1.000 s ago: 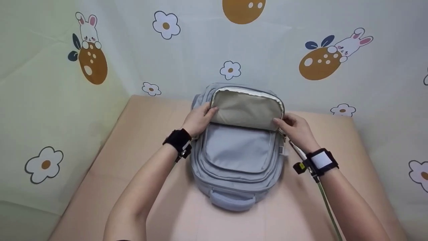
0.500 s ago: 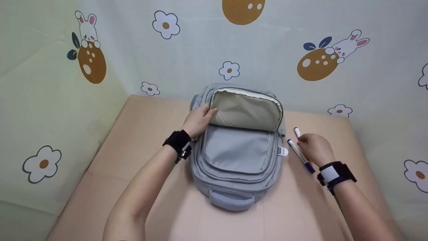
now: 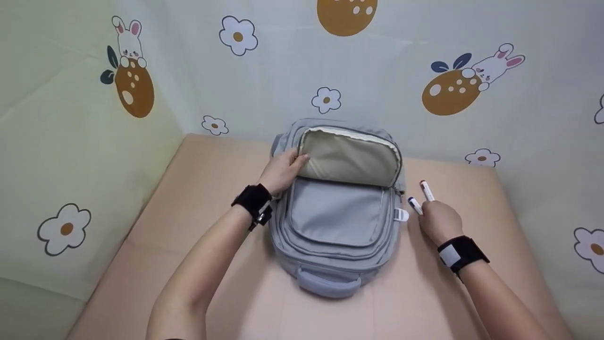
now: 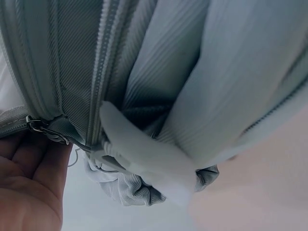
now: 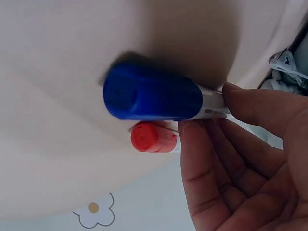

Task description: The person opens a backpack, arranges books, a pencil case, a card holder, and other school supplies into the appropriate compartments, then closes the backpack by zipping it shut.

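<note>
A grey-blue backpack (image 3: 337, 215) lies flat on the peach table (image 3: 198, 198), its top pocket open and showing beige lining (image 3: 347, 156). My left hand (image 3: 293, 159) grips the left edge of the open flap; in the left wrist view the zipper (image 4: 98, 72) and my palm (image 4: 29, 190) show up close. My right hand (image 3: 424, 208) is on the table just right of the backpack, fingers curled round two markers. One has a blue cap (image 3: 415, 205) (image 5: 153, 98), the other a red cap (image 3: 426, 190) (image 5: 153, 137). Both caps poke out beyond my fingers (image 5: 207, 168).
A carry handle (image 3: 328, 283) sits at the backpack's near end. A white zipper tab (image 3: 401, 215) sticks out from its right side. Cartoon-printed cloth walls (image 3: 401, 56) close the table in at the back and on both sides.
My right hand let go of the flap's right edge, moved right and down to the table, and closed round the two markers. The left hand kept its hold on the flap.
</note>
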Available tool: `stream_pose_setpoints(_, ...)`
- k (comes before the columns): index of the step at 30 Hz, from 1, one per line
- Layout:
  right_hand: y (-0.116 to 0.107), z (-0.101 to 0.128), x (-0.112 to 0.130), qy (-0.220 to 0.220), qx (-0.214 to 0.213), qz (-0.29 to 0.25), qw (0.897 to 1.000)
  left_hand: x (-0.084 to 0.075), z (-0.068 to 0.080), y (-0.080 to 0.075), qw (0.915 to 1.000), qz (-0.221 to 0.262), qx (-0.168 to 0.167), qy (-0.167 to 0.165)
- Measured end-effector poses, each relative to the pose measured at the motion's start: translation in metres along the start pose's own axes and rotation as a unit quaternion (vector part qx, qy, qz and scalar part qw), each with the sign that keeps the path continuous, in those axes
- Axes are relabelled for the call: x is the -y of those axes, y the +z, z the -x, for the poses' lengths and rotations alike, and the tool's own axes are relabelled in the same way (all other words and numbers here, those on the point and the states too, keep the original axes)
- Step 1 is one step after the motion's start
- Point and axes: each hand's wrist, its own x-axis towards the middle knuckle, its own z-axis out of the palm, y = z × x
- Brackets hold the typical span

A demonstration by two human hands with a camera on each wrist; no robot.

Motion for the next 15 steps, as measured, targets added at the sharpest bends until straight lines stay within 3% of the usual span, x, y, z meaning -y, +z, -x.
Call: stream_pose_setpoints(15, 0.0070, 0.0093, 0.0008, -0.012, -0.021, -0.013, 1.000, 0.0002, 0.0002, -0.0004, 1.0000, -0.005, 0.001, -0.002)
